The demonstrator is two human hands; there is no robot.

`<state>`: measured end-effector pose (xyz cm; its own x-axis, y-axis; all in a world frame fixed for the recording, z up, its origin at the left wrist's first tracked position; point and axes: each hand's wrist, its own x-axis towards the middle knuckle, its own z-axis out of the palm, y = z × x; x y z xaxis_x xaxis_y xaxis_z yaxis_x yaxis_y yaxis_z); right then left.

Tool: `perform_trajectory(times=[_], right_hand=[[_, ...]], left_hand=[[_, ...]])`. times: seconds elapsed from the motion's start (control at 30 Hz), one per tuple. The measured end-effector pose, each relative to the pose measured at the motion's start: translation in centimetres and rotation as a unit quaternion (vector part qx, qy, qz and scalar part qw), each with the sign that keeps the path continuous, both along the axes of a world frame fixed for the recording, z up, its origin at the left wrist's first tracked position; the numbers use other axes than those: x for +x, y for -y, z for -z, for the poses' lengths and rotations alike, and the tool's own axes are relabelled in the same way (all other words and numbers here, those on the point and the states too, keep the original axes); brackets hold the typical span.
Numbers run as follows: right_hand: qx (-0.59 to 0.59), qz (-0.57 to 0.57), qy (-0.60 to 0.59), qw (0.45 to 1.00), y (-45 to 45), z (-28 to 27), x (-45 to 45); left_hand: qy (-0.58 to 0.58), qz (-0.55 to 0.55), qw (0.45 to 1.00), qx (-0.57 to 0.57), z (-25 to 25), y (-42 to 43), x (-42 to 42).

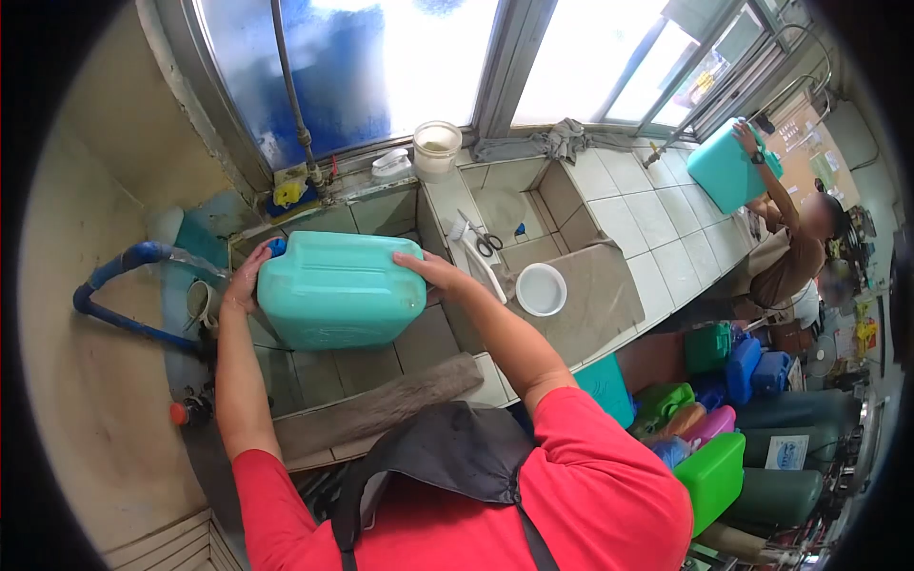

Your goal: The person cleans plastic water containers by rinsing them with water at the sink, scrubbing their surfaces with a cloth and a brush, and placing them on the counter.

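Note:
A teal plastic water container (338,285) lies on its side over the tiled sink basin (319,379), held between my two hands. My left hand (246,276) grips its left end, close to the blue cap (276,246). My right hand (430,270) grasps the upper right end, fingers on the top face. Left of the container, a bent blue pipe (124,262) lets water run out near my left hand. Right of the basin are a white brush (484,259), scissors (488,245) and a white bowl (541,289).
A white bucket (437,147) stands by the window. A grey cloth (371,404) covers the sink's front edge. On the far right, a co-worker (790,243) handles another teal container (731,167) on the tiled counter. Several coloured containers (709,481) stand on the floor at right.

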<state>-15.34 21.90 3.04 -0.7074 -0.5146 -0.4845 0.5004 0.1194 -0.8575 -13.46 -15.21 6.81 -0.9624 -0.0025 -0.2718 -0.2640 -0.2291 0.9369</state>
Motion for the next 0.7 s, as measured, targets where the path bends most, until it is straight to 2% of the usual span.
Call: perform_trajectory(times=[0.03, 0.1, 0.13, 0.17, 0.2, 0.27, 0.33, 0.4, 0.43, 0.47, 0.53, 0.57, 0.63, 0.67, 0.7], right_hand=[[0.006, -0.002, -0.015, 1.000, -0.4, -1.2, 0.7], [0.014, -0.008, -0.030, 0.999, -0.6, -1.2, 1.5], [0.098, -0.017, -0.062, 0.993, -0.6, -0.2, 1.5], [0.181, -0.028, -0.094, 0.979, -0.4, 0.0, 1.7], [0.182, -0.035, -0.094, 0.978, 0.0, 0.2, 2.1], [0.332, -0.169, -0.235, 0.898, 1.7, -1.0, 4.0], [0.345, -0.197, -0.276, 0.875, 4.2, -2.5, 6.9], [0.317, -0.325, -0.257, 0.853, 6.6, -2.9, 8.6], [0.257, -0.333, -0.303, 0.855, 7.2, -4.1, 9.5], [0.252, -0.348, -0.304, 0.850, 7.7, -2.7, 9.7], [0.151, -0.413, -0.316, 0.841, 8.2, 3.1, 9.2], [0.205, -0.405, -0.399, 0.797, 8.4, 6.5, 9.0], [0.257, -0.383, -0.302, 0.834, 7.2, 8.2, 7.9], [0.254, -0.391, -0.302, 0.832, 6.6, 10.1, 7.4], [0.264, -0.348, -0.253, 0.863, 5.7, 12.9, 6.9]], left_hand=[[0.000, -0.001, 1.000, 0.000, 0.2, 0.3, -0.4], [0.038, 0.019, 0.995, -0.091, 0.8, 1.6, -1.9], [0.038, 0.015, 0.995, -0.089, 0.7, 2.4, -2.8], [0.090, 0.051, 0.969, -0.225, 0.2, 3.2, -4.0], [0.143, 0.085, 0.920, -0.355, -0.1, 4.0, -4.9], [0.174, 0.109, 0.881, -0.427, -2.7, 1.8, -5.8], [0.066, 0.001, 0.802, -0.593, 2.1, 0.6, -7.9], [0.144, 0.093, 0.712, -0.681, -3.7, -5.4, -5.7], [0.125, 0.078, 0.696, -0.703, -3.9, -7.0, -5.0], [0.104, 0.063, 0.679, -0.724, -4.0, -8.1, -4.4], [0.057, -0.005, 0.704, -0.708, -4.2, -10.4, -2.4], [0.071, -0.014, 0.706, -0.705, -3.5, -10.9, -1.4], [-0.121, -0.111, 0.698, -0.697, -1.5, -11.1, -0.2], [-0.113, -0.115, 0.698, -0.698, -1.1, -10.3, 0.0], [-0.176, -0.089, 0.713, -0.673, -0.8, -9.6, 0.1]])
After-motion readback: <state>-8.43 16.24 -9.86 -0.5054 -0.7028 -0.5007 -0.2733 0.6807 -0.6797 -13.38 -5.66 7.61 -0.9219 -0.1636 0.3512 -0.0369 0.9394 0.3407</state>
